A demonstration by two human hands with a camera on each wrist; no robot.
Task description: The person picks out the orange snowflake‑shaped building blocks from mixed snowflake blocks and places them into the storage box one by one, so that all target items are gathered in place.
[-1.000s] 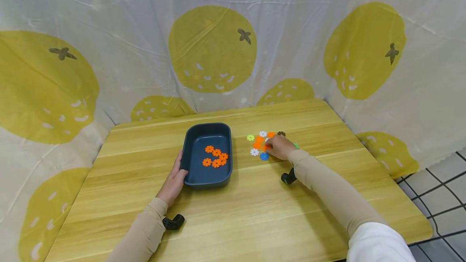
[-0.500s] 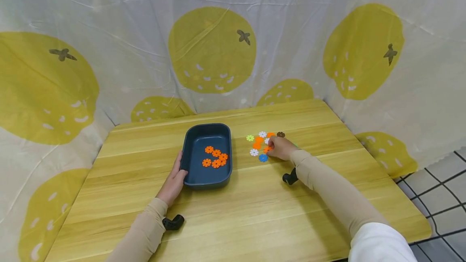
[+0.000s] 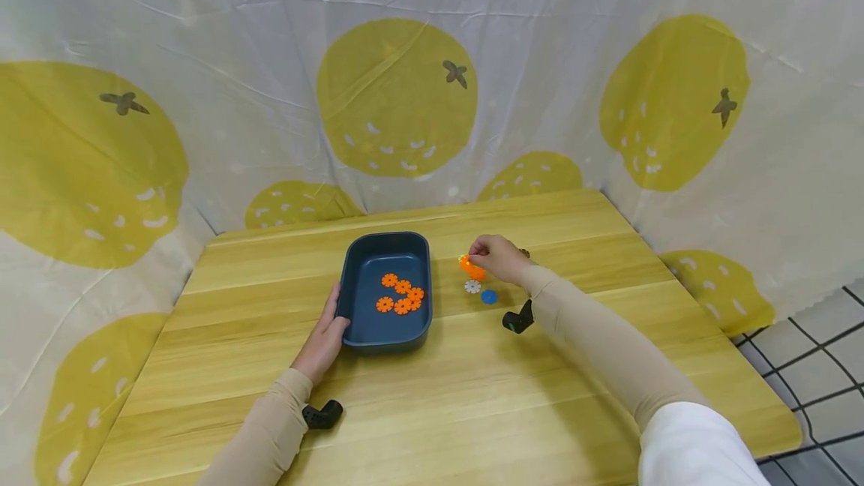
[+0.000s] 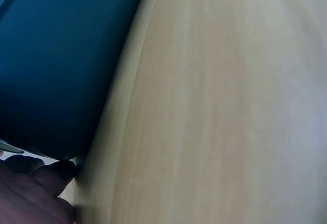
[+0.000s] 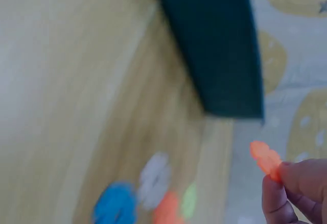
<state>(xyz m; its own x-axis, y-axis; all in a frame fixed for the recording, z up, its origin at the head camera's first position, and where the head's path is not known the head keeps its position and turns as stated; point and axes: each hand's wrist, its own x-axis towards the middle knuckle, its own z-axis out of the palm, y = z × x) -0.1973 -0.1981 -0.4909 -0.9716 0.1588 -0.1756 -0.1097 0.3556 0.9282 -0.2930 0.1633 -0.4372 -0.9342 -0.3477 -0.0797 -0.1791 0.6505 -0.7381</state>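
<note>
In the head view, a dark blue rectangular tray [image 3: 367, 330] stands on the table with several orange flower-shaped plastic discs [image 3: 403, 307] inside. My left hand [image 3: 319, 347] holds its near left corner, thumb over the rim and fingers along the outer wall. My right hand [image 3: 499, 258] is to the right of the tray, pinching an orange flower-shaped disc [image 5: 265, 157] between thumb and fingertips. Below that hand lie a white disc [image 3: 472, 286], a blue disc [image 3: 489, 296] and a further orange disc [image 3: 476, 274]. The hand hides part of this group.
The wooden table [image 3: 418, 411] runs back to a hanging cloth [image 3: 270, 118] printed with yellow fruit. A brown disc [image 3: 524, 253] shows just behind the right hand. Black wrist-camera mounts [image 3: 323, 415] stick out from both sleeves.
The right hand has lifted an orange disc from the loose group and moved left and slightly away, towards the tray. The left hand and the tray keep their place.
</note>
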